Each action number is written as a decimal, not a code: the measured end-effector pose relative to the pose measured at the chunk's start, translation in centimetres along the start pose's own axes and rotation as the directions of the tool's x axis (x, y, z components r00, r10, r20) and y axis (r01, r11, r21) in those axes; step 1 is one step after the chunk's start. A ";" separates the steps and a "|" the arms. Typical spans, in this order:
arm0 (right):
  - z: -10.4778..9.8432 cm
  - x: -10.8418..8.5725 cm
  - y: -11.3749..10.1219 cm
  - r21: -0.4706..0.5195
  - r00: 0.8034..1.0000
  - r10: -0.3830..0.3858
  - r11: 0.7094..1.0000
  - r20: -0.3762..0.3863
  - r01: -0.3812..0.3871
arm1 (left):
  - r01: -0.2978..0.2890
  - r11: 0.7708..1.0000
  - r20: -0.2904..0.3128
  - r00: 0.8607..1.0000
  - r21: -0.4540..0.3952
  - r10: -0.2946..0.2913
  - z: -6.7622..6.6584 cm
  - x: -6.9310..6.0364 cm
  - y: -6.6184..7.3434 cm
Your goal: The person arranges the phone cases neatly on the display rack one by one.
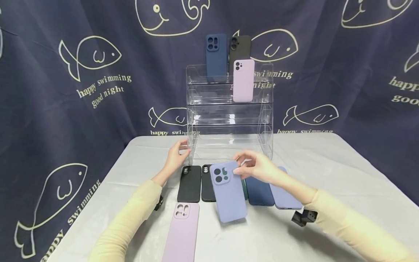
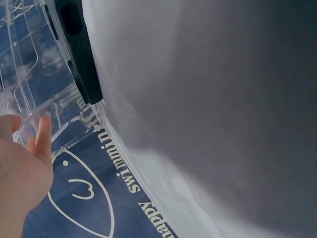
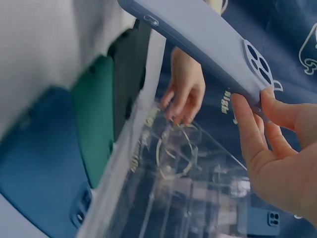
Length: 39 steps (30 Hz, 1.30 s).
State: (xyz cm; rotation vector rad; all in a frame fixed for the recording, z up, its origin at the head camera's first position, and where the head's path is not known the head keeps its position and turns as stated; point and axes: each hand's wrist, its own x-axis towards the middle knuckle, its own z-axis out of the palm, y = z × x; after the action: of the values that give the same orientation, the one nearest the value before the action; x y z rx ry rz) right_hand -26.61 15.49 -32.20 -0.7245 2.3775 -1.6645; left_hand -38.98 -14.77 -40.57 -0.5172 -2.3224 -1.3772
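My right hand [image 1: 258,167] pinches a periwinkle phone case [image 1: 230,200] by its top corner, beside the camera cutouts. The case hangs tilted above the table, its back turned to the head camera. In the right wrist view, the thumb and fingers [image 3: 245,119] hold the case's camera end. At the lower left side of a clear tiered display rack [image 1: 229,140], my left hand [image 1: 176,156] grips the side edge. The left wrist view shows its fingers [image 2: 44,131] at the clear plastic. On the rack's upper tiers stand a blue case [image 1: 216,60], a black case [image 1: 240,51] and a pink case [image 1: 243,82].
Before the rack lie a black case [image 1: 190,185], another black case [image 1: 207,189], a green case [image 3: 94,119] mostly hidden in the head view, a dark blue case [image 1: 260,191] and a second periwinkle case [image 1: 284,196]. Nearer lies a lilac case [image 1: 181,236]. A fish-print curtain [image 1: 98,80] hangs behind.
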 end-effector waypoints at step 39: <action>-9.2 11.1 -8.8 -0.149 0.870 -0.271 0.962 -0.412 0.229 | 0.027 0.998 -0.040 0.999 -0.050 -0.029 0.1 0.0 0.2</action>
State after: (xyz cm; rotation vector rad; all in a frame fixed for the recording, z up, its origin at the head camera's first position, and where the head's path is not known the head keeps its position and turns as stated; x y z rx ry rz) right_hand -37.26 15.71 -19.03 -0.7782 2.7790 -2.0049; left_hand -38.87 -14.57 -40.51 -0.4680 -2.2766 -1.4474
